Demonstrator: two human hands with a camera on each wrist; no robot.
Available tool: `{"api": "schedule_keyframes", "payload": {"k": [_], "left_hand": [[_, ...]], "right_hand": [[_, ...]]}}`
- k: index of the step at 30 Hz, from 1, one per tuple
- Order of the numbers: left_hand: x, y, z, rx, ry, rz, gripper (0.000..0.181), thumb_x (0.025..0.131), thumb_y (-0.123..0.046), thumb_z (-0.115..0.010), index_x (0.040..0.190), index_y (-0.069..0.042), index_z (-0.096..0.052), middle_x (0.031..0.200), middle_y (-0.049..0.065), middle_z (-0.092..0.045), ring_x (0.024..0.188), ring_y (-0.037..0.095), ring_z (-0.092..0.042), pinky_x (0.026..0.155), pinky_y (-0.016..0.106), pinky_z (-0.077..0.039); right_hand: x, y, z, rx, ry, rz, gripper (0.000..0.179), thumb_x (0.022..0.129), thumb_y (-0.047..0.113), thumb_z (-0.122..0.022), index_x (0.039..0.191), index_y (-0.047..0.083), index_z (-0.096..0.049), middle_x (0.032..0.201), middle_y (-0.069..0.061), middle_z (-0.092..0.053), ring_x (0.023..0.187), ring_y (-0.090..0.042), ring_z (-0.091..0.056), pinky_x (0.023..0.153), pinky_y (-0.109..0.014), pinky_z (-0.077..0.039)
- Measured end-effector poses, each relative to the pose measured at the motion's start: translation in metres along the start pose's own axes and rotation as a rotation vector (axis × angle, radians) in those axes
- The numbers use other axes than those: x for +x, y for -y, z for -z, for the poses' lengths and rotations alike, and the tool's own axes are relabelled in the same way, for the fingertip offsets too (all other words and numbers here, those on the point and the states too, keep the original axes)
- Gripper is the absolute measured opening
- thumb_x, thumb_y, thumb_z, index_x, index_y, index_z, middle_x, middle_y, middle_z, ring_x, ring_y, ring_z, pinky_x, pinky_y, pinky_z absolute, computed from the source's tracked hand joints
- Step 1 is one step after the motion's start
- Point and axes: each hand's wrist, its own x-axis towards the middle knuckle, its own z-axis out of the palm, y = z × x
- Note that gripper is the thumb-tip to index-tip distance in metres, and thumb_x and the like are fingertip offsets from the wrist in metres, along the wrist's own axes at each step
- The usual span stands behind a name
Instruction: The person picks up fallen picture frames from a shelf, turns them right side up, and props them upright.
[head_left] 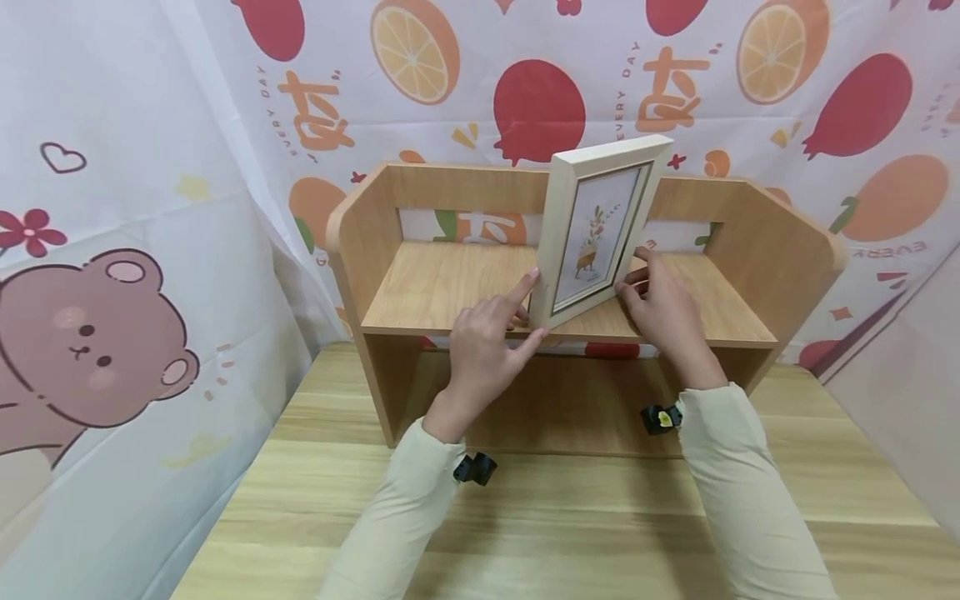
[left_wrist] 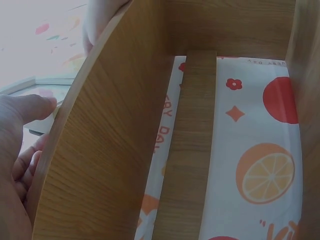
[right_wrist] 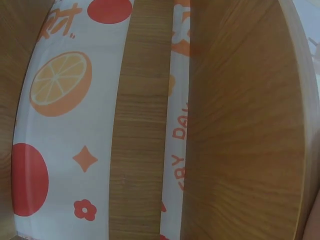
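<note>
Nearest the camera: two cream sleeves [head_left: 390, 517], reaching over the desk [head_left: 570, 533] to the wooden shelf unit [head_left: 442, 283]. Picture frame [head_left: 600, 233] is on its upper board, right at the front edge, a bit right of middle. Left hand [head_left: 483, 337]: thumb and index spread, index against the frame's left side, thumb by the lower front corner; other fingers partly hidden. Right hand [head_left: 663, 304] pinches the lower right edge, thumb in front, fingers curled behind.

Orientation: portrait, long axis near vertical, top leaning right in the head view. Left side sits closest to the camera; printed face angled toward the person's right. Can't tell if the whole base bears on the board.

Step looks like placing/aligning. My read: next move needs the base back from the front edge, face squared up, both hands supporting.
</note>
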Motion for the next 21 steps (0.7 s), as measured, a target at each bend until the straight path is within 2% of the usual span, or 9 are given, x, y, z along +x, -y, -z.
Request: {"api": "schedule_keyframes", "payload": {"k": [5, 10, 14, 17, 19, 21], "left_hand": [[0.000, 0.000, 0.001, -0.009, -0.005, -0.002, 0.069, 0.079, -0.026, -0.079, 0.140, -0.018, -0.048, 0.080, 0.000, -0.067, 0.065, 0.016, -0.059, 0.058, 0.032, -0.039], [-0.002, 0.000, 0.001, -0.021, 0.011, 0.011, 0.069, 0.080, -0.027, -0.079, 0.140, -0.019, -0.048, 0.081, 0.000, -0.067, 0.066, 0.016, -0.059, 0.059, 0.033, -0.038], [-0.003, 0.000, 0.001, -0.026, 0.013, 0.019, 0.069, 0.080, -0.027, -0.079, 0.140, -0.019, -0.048, 0.081, 0.000, -0.068, 0.067, 0.016, -0.059, 0.060, 0.033, -0.039], [-0.003, 0.000, 0.001, -0.027, 0.008, 0.018, 0.068, 0.080, -0.027, -0.079, 0.140, -0.018, -0.048, 0.082, 0.000, -0.068, 0.068, 0.016, -0.061, 0.061, 0.033, -0.040], [-0.002, 0.000, 0.001, -0.025, 0.005, 0.017, 0.068, 0.080, -0.027, -0.079, 0.139, -0.018, -0.048, 0.081, 0.000, -0.068, 0.069, 0.016, -0.061, 0.061, 0.033, -0.040], [-0.002, 0.000, 0.001, -0.024, 0.004, 0.018, 0.068, 0.079, -0.026, -0.079, 0.139, -0.017, -0.048, 0.081, 0.000, -0.068, 0.069, 0.016, -0.061, 0.062, 0.033, -0.041]], "right_hand": [[-0.004, -0.006, 0.004, 0.177, -0.049, 0.010, 0.052, 0.099, 0.021, -0.050, 0.148, 0.013, -0.033, 0.116, -0.018, -0.061, 0.101, -0.027, -0.059, 0.080, -0.030, -0.046], [-0.014, 0.001, 0.015, 0.266, -0.136, 0.062, 0.047, 0.100, 0.029, -0.051, 0.144, 0.016, -0.039, 0.114, -0.013, -0.062, 0.091, -0.012, -0.055, 0.073, -0.018, -0.043], [-0.019, 0.024, 0.029, 0.320, -0.196, 0.157, 0.046, 0.098, 0.027, -0.055, 0.141, 0.016, -0.042, 0.103, 0.005, -0.061, 0.083, -0.005, -0.057, 0.069, -0.017, -0.043], [-0.019, 0.045, 0.041, 0.320, -0.228, 0.249, 0.046, 0.097, 0.022, -0.057, 0.140, 0.013, -0.044, 0.095, 0.015, -0.057, 0.077, -0.002, -0.059, 0.067, -0.017, -0.043], [-0.018, 0.059, 0.048, 0.293, -0.229, 0.295, 0.048, 0.096, 0.020, -0.059, 0.140, 0.013, -0.043, 0.092, 0.014, -0.056, 0.073, -0.001, -0.058, 0.065, -0.017, -0.043], [-0.017, 0.072, 0.053, 0.248, -0.221, 0.327, 0.050, 0.095, 0.022, -0.060, 0.141, 0.014, -0.043, 0.092, 0.008, -0.057, 0.070, -0.001, -0.057, 0.065, -0.016, -0.043]]}}
